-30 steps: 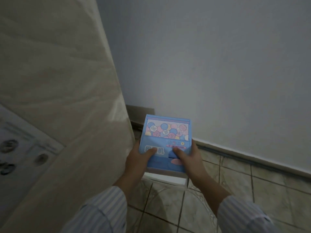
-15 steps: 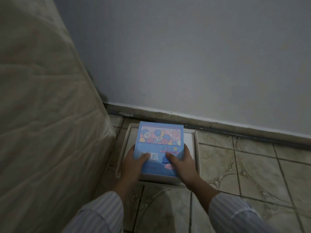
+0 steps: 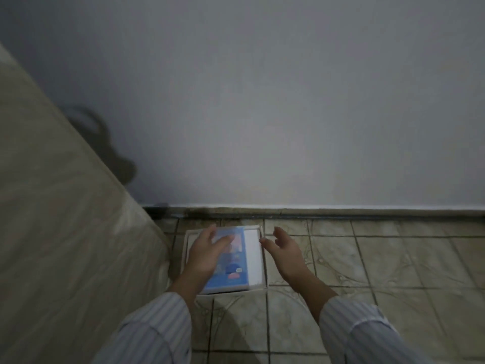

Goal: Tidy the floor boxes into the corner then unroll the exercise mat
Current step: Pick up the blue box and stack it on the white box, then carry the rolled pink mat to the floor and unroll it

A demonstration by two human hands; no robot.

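A flat blue box [image 3: 231, 269] with a glossy printed top of pale round shapes lies on a wider white box [image 3: 254, 258] on glazed beige floor tiles [image 3: 393, 258], in the corner at 11 o'clock of the view's lower half, beside a quilted cream mattress [image 3: 65, 232]. The left hand [image 3: 207, 253] rests on the lid, fingers spread flat. The right hand [image 3: 286, 253] hovers at 3 o'clock of the boxes, fingers apart, holding nothing.
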